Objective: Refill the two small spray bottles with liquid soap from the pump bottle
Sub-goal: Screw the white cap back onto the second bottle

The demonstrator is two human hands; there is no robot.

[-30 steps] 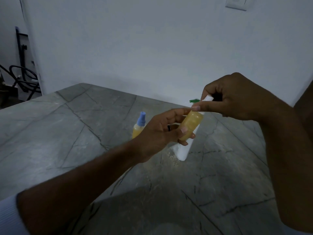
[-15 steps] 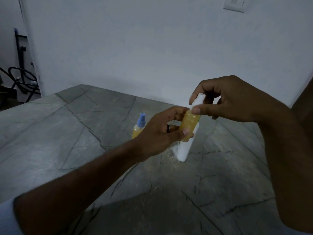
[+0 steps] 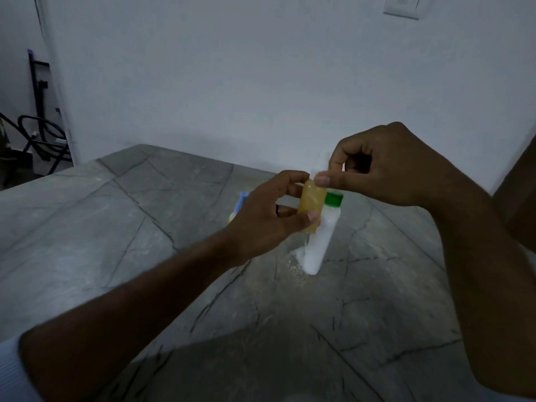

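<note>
A plain room in a home, dimly lit. Under the left hand (image 3: 261, 224) lies a grey stone counter (image 3: 121, 227) veined with dark cracks. Beyond the hands rises a bare white wall (image 3: 232, 82), with a white switch plate (image 3: 401, 7) high above the right hand (image 3: 385, 166). Far left of the left hand, dark cables and a metal frame (image 3: 40, 126) stand in a side nook.

Bare grey stone surface (image 3: 121, 227) lies left and near, while a white green-capped bottle (image 3: 320, 236) and a seemingly blue-capped small bottle (image 3: 240, 203) stand mid-surface.
</note>
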